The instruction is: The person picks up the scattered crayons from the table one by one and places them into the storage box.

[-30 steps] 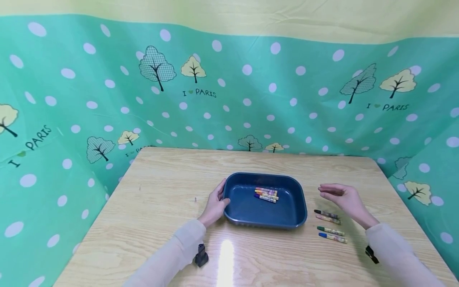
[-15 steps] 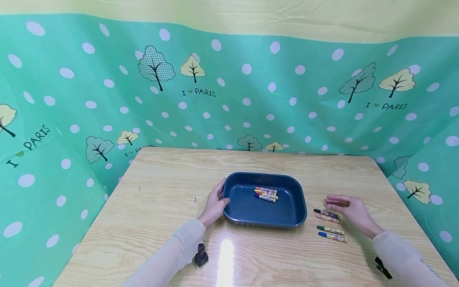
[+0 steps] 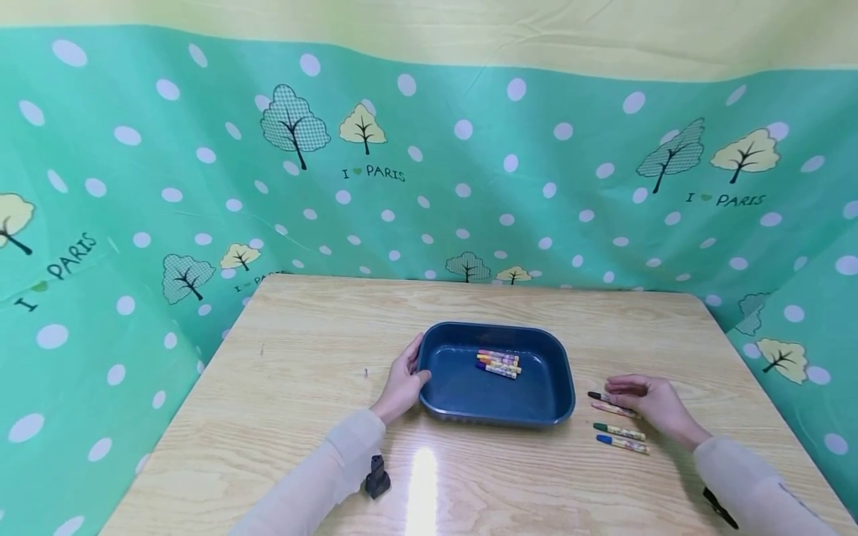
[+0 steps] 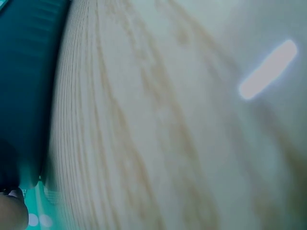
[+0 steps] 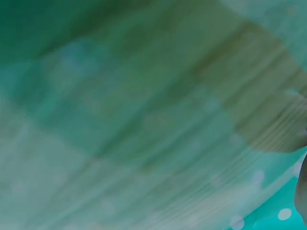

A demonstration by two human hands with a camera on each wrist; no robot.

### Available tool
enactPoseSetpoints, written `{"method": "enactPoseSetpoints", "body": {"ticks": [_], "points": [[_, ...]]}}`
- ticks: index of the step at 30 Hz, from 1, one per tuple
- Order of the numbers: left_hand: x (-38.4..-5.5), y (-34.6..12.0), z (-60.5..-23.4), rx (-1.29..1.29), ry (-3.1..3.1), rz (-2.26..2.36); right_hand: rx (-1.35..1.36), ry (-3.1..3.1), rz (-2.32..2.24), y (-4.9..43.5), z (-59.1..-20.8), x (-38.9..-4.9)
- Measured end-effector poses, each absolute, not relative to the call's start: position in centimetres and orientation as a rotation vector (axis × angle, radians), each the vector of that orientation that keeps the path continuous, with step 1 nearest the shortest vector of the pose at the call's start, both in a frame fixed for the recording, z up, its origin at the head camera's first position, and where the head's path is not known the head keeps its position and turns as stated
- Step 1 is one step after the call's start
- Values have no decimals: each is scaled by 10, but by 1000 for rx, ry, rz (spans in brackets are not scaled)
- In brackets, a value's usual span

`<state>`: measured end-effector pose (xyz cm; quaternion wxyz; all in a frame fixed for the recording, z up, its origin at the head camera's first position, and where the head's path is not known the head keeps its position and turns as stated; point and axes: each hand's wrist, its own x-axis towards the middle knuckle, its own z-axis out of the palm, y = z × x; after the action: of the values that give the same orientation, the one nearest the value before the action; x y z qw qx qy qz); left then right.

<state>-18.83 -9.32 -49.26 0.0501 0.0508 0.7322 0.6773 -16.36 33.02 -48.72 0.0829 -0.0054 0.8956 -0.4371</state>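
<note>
- My left grip [image 3: 403,383] clasps the blue tray's [image 3: 556,387] left rim, thumb over the edge;
- My right grip [image 3: 649,402] lies over the black crayon [image 3: 599,396] on the counter [image 3: 302,372]; grasp unclear.

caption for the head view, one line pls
Left hand holds blue tray of crayons; right hand reaches four crayons on table.

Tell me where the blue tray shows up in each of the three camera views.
Head: the blue tray sits mid-table, the left hand holding its left rim.
Left wrist: a blurred dark blue edge of it runs down the far left side.
Right wrist: not in it; the picture is blurred.
Shared landmark: the light wood-grain table, which also shows in the right wrist view.
</note>
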Motion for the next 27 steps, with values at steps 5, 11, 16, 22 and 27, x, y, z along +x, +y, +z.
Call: {"method": "enactPoseSetpoints", "body": {"ticks": [5,11,16,22,27], "points": [[-186,-93,-490,157,2196,2085,-36,2683,-1283,329,-491,-164],[-178,-92,-471,166,2169,2097,-63,2704,-1213,326,-495,-167],[-175,-92,-461,172,2216,2046,-84,2736,-1154,324,-489,-169],[-176,-93,-461,171,2224,2058,-122,2801,-1082,321,-476,-174],[-176,-92,-463,183,2205,2073,-147,2837,-1099,321,-464,-178]]}}
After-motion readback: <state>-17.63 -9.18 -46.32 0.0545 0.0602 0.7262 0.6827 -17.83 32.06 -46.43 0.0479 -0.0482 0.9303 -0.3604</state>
